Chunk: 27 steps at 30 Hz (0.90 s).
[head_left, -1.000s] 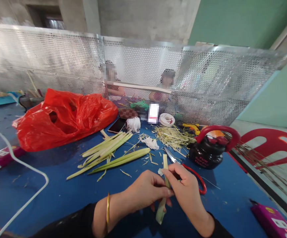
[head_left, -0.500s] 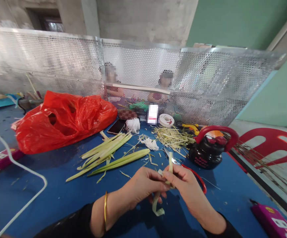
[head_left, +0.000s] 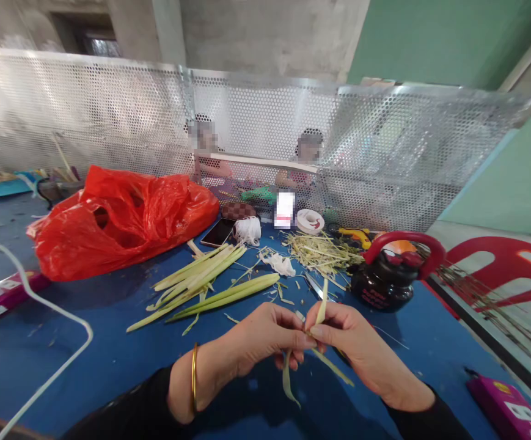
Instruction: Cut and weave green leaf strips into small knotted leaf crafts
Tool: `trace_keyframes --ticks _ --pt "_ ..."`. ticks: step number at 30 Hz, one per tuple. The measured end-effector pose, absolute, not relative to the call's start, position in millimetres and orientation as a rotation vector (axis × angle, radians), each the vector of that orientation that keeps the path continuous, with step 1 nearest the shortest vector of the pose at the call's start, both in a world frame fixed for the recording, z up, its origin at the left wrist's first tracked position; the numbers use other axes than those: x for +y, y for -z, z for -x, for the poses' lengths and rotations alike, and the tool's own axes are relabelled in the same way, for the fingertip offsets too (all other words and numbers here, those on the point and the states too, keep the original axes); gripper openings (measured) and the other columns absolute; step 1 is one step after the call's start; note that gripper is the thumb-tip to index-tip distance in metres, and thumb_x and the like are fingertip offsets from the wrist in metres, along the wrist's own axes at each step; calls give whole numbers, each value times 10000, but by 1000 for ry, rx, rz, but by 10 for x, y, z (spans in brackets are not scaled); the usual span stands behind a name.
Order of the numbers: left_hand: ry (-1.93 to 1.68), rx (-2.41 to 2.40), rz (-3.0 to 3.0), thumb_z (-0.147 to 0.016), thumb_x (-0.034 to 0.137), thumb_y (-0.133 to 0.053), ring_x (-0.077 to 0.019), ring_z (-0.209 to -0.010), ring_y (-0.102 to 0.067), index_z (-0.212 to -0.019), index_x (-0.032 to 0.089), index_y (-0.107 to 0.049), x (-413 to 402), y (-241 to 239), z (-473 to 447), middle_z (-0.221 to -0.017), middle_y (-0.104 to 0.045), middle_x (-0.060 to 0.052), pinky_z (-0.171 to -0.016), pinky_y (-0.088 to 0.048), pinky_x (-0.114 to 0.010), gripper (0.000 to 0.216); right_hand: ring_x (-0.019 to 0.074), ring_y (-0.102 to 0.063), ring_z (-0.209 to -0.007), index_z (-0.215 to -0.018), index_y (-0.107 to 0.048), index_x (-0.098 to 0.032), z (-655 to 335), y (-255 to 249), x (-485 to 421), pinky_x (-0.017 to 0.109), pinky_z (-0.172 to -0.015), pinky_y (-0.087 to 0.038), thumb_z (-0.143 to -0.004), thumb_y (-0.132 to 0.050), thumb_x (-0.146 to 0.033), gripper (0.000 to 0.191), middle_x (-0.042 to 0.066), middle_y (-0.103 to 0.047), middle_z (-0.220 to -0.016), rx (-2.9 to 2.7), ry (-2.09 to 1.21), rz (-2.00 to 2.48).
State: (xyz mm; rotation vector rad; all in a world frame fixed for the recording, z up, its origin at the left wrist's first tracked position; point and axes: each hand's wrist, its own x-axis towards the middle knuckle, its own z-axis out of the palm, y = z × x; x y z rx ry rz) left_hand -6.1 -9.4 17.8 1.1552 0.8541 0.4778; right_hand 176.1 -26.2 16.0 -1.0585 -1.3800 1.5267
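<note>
Just above the blue table, my left hand [head_left: 265,336] and my right hand [head_left: 354,339] meet fingertip to fingertip, both pinching pale green leaf strips [head_left: 323,304]. One end sticks up past my right thumb; another hangs curling below my left fingers, and a thin one slants down to the right. Where the strips cross is hidden by my fingers. Beyond my hands lie long green leaf stalks [head_left: 228,296] and a loose bundle of paler stalks [head_left: 201,272]. Behind my right hand, scissors [head_left: 314,286] show only part of their blades.
Plant scraps [head_left: 320,253], a ribbon roll [head_left: 310,221], white string [head_left: 248,231] and a phone [head_left: 218,233] lie farther back. A black pot-shaped container [head_left: 382,284] stands right; a red plastic bag [head_left: 123,226] sits left. A white cable [head_left: 63,308] crosses the left side. Two people sit behind a perforated screen [head_left: 256,104].
A thin strip end now points down to the right below my fingers. The hanging strip has straightened somewhat, and my right hand has shifted slightly right, covering the scissors' red handles.
</note>
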Motion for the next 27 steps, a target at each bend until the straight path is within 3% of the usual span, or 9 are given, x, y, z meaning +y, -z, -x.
trace_keyframes --ticks 9,13,16,21,24,27 --pt "-407 826 -1241 -599 284 -742 -83 -456 -534 -590 150 -629 -112 -126 27 -500 -574 36 -441 -348 -196 175 129 -529 -595 -637 -641 -173 -1612 11 -288 245 -583 -424 -721 -709 -249 132 -33 -540 -631 -1456 -1238 1114" --pt "-454 854 -1193 -628 326 -717 -79 -449 -521 -624 152 -642 -124 -120 11 -515 -585 30 -437 -349 -196 190 148 -554 -598 -656 -636 -171 -1598 22 -288 259 -576 -435 -734 -700 -311 173 -14 -583 -639 -1448 -1157 1237" --pt "-473 841 -1172 -671 373 -680 -79 -444 -515 -683 147 -684 -124 -111 8 -523 -594 20 -445 -360 -202 226 137 -543 -540 -663 -628 -166 -1596 46 -284 250 -535 -417 -715 -724 -339 204 -26 -575 -576 -1377 -1195 1293" --pt "-451 872 -1180 -649 266 -638 -78 -432 -506 -679 149 -717 -128 -42 -21 -493 -592 19 -460 -356 -202 145 138 -545 -423 -694 -565 -181 -1565 125 -295 243 -448 -386 -738 -711 -400 268 -49 -549 -488 -1291 -1379 1206" --pt "-499 878 -1130 -642 265 -647 -79 -445 -509 -646 145 -704 -122 -52 -27 -494 -596 14 -497 -378 -207 133 126 -552 -492 -728 -588 -174 -1585 107 -278 233 -482 -413 -761 -683 -390 238 -28 -593 -576 -1364 -1259 1243" --pt "-634 901 -1064 -655 338 -681 -82 -479 -529 -604 137 -666 -87 -120 4 -540 -620 -4 -539 -397 -211 209 149 -606 -678 -857 -621 -180 -1652 20 -252 245 -622 -480 -808 -619 -387 212 10 -659 -762 -1477 -1182 1229"
